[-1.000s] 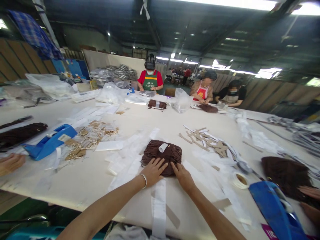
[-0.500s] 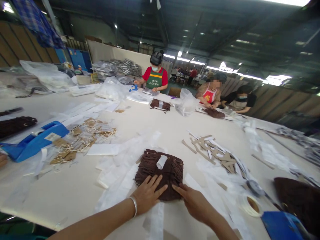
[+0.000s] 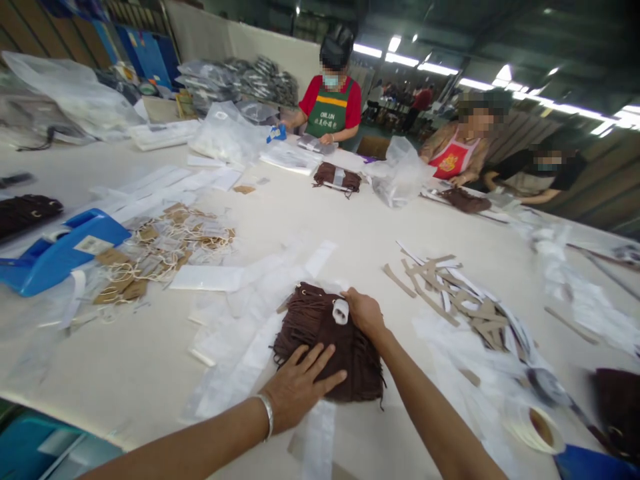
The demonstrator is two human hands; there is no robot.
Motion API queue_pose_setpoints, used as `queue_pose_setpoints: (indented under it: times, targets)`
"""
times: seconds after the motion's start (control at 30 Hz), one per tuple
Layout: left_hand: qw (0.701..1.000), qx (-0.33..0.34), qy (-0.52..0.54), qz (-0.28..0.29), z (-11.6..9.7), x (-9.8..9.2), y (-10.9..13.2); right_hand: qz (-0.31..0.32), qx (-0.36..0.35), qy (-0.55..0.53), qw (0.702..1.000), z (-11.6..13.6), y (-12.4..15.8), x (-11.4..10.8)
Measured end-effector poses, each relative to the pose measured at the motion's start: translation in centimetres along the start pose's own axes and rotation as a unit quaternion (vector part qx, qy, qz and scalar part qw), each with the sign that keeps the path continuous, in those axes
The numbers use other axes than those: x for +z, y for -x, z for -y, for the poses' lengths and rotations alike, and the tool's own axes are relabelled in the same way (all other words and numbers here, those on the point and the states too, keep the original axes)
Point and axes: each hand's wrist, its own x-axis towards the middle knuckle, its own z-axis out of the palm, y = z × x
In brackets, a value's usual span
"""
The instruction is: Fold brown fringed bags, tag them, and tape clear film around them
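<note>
A dark brown fringed bag (image 3: pixel 353 357) lies on the table in front of me, eyelets along its far edge. My left hand (image 3: pixel 300 387), with a silver bangle at the wrist, rests flat on its lower left part, fingers spread. At the far right corner my right hand (image 3: pixel 366 315) has its fingers closed round the bag's edge; the fingertips are partly hidden. Close beside those fingers, a rolled white wrap (image 3: pixel 341 311) stands out from the bag's top. Under and left of the bag are thin white sheets (image 3: pixel 240 360).
Left are a blue tape dispenser (image 3: pixel 95 237) and a heap of tags with strings (image 3: pixel 150 257). Grey-brown strips (image 3: pixel 465 300) and a tape roll (image 3: pixel 535 427) lie right. Another brown bag (image 3: pixel 337 179) sits farther back. Several co-workers, one in a green apron (image 3: pixel 327 110), work across the table.
My right hand has moved from the bag's near right side up to its far right corner. The white wrap now stands more on end. My left hand stays on the bag; the view has shifted.
</note>
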Motion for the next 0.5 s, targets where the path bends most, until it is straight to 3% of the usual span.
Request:
queue_pose_setpoints:
  times: [0.13,0.27,0.4,0.5]
  targets:
    - [1.000,-0.008,0.007,0.006,0.1,-0.3,-0.2,0.020,0.007,0.001,1.000,-0.7,-1.6,0.7]
    - [1.000,-0.011,-0.001,-0.001,0.0,-0.7,-0.3,-0.006,0.027,0.002,1.000,-0.1,-1.7,0.5]
    - [1.000,-0.008,-0.007,-0.015,-0.3,-1.2,0.0,-0.067,0.039,0.003,0.997,0.6,0.1,-1.4]
    - [1.000,-0.003,-0.010,-0.027,-0.5,-1.4,0.3,-0.130,0.056,0.006,0.990,1.0,3.1,-2.3]
